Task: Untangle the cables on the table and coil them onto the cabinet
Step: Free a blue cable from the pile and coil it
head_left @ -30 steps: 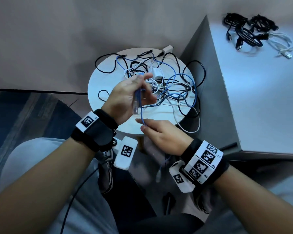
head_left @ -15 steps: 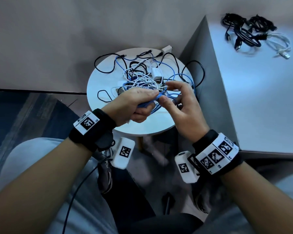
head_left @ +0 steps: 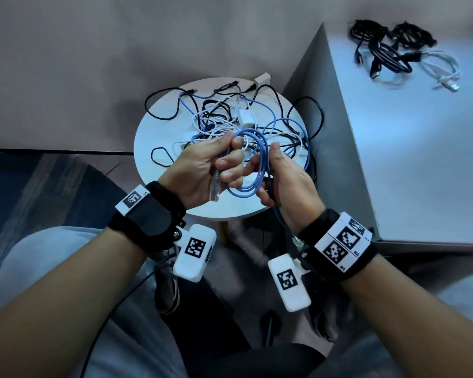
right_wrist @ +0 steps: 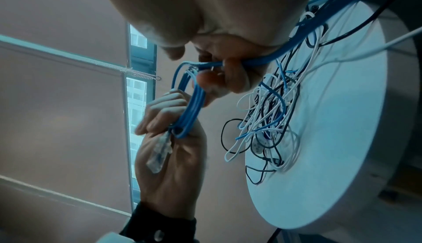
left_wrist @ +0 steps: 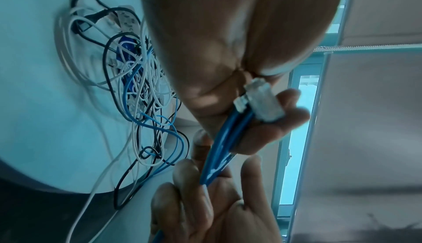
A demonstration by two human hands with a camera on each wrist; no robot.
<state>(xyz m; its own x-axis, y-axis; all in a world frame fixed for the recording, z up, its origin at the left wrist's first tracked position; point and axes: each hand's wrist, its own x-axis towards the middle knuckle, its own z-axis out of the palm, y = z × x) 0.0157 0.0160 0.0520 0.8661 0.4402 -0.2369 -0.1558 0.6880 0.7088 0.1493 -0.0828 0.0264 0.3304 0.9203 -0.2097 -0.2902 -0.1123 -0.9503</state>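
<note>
The blue cable (head_left: pixel 258 170) hangs in several loops between the 2 hands, held above the near edge of the round table (head_left: pixel 153 137). The left hand (head_left: pixel 202 170) has its fingers curled tight around one side of the loops, with the clear plug (head_left: pixel 215 188) of the cable sticking out below the fist toward the wrist; in the right wrist view the same plug (right_wrist: pixel 160 154) lies against the left palm. The right hand (head_left: pixel 287 181) grips the opposite side of the loops, fingers folded around the strands, and one strand runs down past its wrist to a second clear plug (head_left: pixel 298 241). From the loops the blue cable trails back into the tangle of cables (head_left: pixel 238 124) in the middle of the table, a heap of white, black and blue cords with a small white adapter (head_left: pixel 247 118) among them. Black cords hang over the table's far-left and right edges.

Just beside the table's right edge stands the cabinet (head_left: pixel 393 159). At the far right corner of its top lie coiled black cables (head_left: pixel 388 47) and, touching them, a coiled white cable (head_left: pixel 440 66).
</note>
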